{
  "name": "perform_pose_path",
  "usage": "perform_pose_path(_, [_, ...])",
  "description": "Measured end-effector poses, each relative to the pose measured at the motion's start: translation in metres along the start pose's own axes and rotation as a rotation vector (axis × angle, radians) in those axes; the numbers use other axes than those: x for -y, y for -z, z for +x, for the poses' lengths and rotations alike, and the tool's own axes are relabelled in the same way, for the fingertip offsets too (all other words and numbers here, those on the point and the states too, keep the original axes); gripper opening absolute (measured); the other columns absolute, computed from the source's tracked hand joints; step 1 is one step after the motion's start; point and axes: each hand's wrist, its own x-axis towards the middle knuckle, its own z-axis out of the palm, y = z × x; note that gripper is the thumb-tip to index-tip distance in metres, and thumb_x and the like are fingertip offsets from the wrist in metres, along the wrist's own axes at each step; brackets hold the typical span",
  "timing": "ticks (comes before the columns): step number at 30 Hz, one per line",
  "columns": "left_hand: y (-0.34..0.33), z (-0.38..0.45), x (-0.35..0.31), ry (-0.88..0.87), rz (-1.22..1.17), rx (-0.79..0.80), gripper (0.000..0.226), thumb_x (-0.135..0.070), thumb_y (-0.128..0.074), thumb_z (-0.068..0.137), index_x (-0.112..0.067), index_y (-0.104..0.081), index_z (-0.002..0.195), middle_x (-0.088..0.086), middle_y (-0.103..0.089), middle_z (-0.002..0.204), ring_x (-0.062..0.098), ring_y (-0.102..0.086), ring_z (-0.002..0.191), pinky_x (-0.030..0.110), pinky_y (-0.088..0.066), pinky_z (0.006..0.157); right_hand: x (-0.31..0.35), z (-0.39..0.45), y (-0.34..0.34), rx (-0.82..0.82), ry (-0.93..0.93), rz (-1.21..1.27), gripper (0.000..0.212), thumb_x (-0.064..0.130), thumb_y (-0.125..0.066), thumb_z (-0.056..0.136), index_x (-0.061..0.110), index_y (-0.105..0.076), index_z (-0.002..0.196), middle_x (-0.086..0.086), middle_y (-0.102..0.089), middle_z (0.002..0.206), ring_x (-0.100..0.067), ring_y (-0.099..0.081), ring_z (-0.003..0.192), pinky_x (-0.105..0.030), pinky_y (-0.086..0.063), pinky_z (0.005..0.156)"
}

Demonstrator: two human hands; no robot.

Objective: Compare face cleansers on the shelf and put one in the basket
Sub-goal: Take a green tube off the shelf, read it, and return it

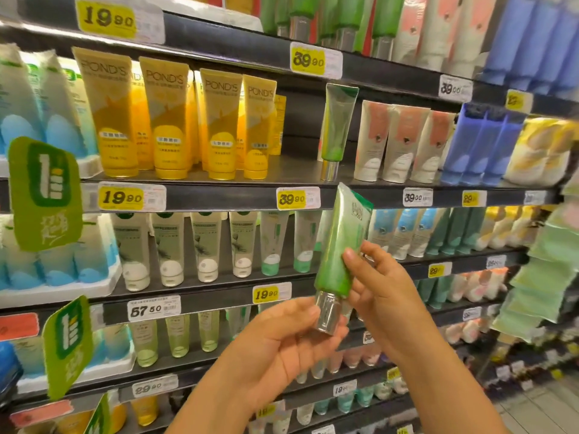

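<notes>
- Nearest, in the lower centre of the frame, the left hand (pixel 282 336) reaches up from the bottom edge, palm up, its grip curled round the silver cap of a green cleanser tube (pixel 340 245).
- Just right of it, the right hand (pixel 380 292) comes up from the lower right; its grip pinches the tube's green body, one fingertip pressed against the front of the tube.
- The held tube stands cap down and crimped end up, tilted slightly to the right, in the centre of the frame in front of the shelves.
- Behind the hands, black store shelves (pixel 219 197) fill the frame, stocked with rows of tubes standing on their caps.
- In the centre right, on the shelf above the held tube, a single matching green tube (pixel 336 130) with a silver cap stands alone.
- Left of it stands a row of yellow Pond's tubes (pixel 166 120); right of it, white tubes with pink patches (pixel 399 142), then blue tubes (pixel 479 145).
- A yellow price tag reading 39.90 (pixel 297 198) sits on the shelf edge just below the lone green tube.
- Green promotional flags (pixel 45 192) stick out at the left edge.
</notes>
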Motion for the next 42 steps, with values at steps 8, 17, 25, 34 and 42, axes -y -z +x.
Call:
perform_pose_path(8, [-0.011, 0.053, -0.023, -0.073, 0.186, -0.030, 0.044, -0.004, -0.063, 0.068, 0.006, -0.061, 0.111, 0.026, -0.067, 0.105, 0.034, -0.069, 0.088, 0.032, -0.059, 0.068, 0.030, 0.042, 0.016, 0.080, 0.077, -0.175, 0.051, 0.022, -0.070, 0.062, 0.024, -0.057, 0.111, 0.004, -0.074, 0.084, -0.015, -0.071, 0.083, -0.023, -0.056, 0.066])
perform_pose_path(17, [-0.025, 0.096, -0.071, -0.338, 0.653, -0.295, 0.045, -0.031, -0.070, 0.060, -0.017, -0.066, 0.103, -0.004, -0.074, 0.089, 0.005, -0.068, 0.083, 0.022, -0.056, 0.071, 0.047, 0.119, 0.006, 0.185, 0.153, -0.137, 0.061, 0.024, -0.071, 0.062, 0.013, -0.054, 0.119, 0.000, -0.074, 0.085, -0.015, -0.071, 0.081, -0.026, -0.057, 0.068])
perform_pose_path(25, [-0.038, 0.134, -0.095, -0.660, 0.857, -0.572, 0.032, -0.011, -0.077, 0.072, -0.026, -0.061, 0.095, -0.022, -0.067, 0.068, -0.004, -0.061, 0.060, 0.010, -0.048, 0.055, 0.055, 0.177, -0.002, 0.332, 0.163, -0.057, 0.060, 0.021, -0.071, 0.064, 0.012, -0.052, 0.120, -0.006, -0.074, 0.093, -0.021, -0.072, 0.082, -0.028, -0.058, 0.064])
perform_pose_path(34, [-0.032, 0.152, -0.118, -0.711, 1.109, -0.703, 0.041, -0.019, -0.079, 0.069, -0.042, -0.054, 0.092, -0.035, -0.062, 0.082, -0.010, -0.062, 0.068, 0.014, -0.050, 0.062, 0.052, 0.204, -0.024, 0.329, 0.338, -0.132, 0.043, 0.005, -0.072, 0.076, 0.029, -0.054, 0.106, 0.002, -0.071, 0.088, -0.011, -0.071, 0.077, -0.024, -0.057, 0.059])
perform_pose_path(42, [-0.027, 0.169, -0.137, -0.726, 1.140, -0.621, 0.041, -0.014, -0.079, 0.070, -0.034, -0.056, 0.098, -0.018, -0.070, 0.082, -0.003, -0.067, 0.073, 0.013, -0.052, 0.062, 0.058, 0.203, -0.027, 0.155, 0.495, -0.304, 0.031, 0.012, -0.069, 0.081, 0.028, -0.060, 0.106, 0.009, -0.066, 0.094, -0.002, -0.067, 0.080, -0.015, -0.053, 0.062])
